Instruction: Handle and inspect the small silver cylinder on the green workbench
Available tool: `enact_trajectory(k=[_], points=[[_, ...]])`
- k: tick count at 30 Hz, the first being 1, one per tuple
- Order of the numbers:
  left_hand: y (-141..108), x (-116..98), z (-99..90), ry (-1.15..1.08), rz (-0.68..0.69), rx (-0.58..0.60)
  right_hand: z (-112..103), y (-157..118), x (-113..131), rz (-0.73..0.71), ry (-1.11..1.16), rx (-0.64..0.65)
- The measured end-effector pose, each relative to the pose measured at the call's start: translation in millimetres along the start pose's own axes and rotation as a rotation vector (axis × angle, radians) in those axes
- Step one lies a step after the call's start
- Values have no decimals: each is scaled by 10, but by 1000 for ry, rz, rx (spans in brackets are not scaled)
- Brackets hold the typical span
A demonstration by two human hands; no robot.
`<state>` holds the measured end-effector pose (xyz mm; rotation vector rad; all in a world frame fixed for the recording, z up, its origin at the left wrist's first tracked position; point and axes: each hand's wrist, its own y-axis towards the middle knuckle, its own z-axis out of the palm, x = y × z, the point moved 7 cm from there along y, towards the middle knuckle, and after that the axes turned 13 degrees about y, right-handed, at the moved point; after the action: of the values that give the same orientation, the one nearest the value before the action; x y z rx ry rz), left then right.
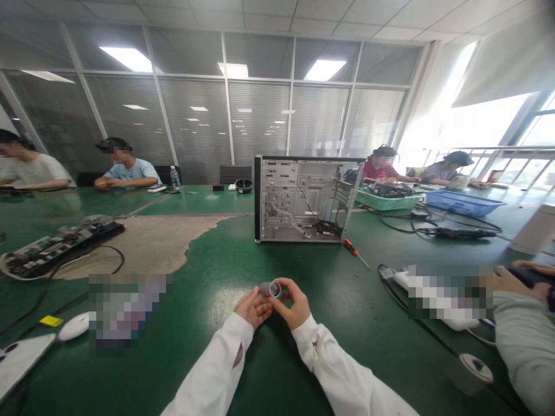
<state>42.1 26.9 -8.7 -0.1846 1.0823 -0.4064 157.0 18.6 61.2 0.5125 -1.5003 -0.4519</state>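
Observation:
Between my two hands is a small grey cylinder with a round, hollow-looking end (274, 289) facing me; its exact kind does not show. My left hand (254, 307) closes on its left side, fingers curled beneath it. On the other side my right hand (295, 301) grips the rim between thumb and forefinger. Both hands are just above the green tabletop (225, 352). Beyond them stands an open computer case (299, 199), upright, with cables and a black fan (327, 227) inside. An orange-handled screwdriver (353, 249) lies by its lower right corner.
A circuit-board assembly (65, 245) and white mouse (74, 327) lie left. To the right are a white power strip (442, 300), a roll-like object (472, 370), cables, a green basket (388, 200) and a blue basket (463, 203). A co-worker's sleeve (522, 341) is at the right edge.

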Motion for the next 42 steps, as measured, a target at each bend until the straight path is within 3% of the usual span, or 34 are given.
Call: enact_trajectory(k=[5, 11, 16, 19, 22, 26, 31, 36, 42], points=[[18, -40, 2, -64, 16, 65, -113, 8, -266, 181, 140, -164], [12, -90, -16, -58, 90, 135, -132, -26, -558, 475, 595, -296], [2, -89, 85, 86, 209, 221, -138, -124, -682, 771, 941, -469], [-22, -76, 174, 242, 323, 256, -107, -177, -710, 911, 1055, -504], [-76, -84, 229, 496, 483, 222, -47, -225, -721, 1027, 1122, -471], [-175, -133, 269, 873, 676, 104, 12, -255, -687, 1079, 1145, -397], [-323, -299, 342, 1111, 871, -25, 107, -293, -603, 1128, 1173, -284], [-445, -441, 359, 1159, 1016, -169, 250, -349, -535, 1188, 1156, -127], [-370, -439, 228, 904, 915, -206, 384, -439, -489, 1266, 1138, -38]])
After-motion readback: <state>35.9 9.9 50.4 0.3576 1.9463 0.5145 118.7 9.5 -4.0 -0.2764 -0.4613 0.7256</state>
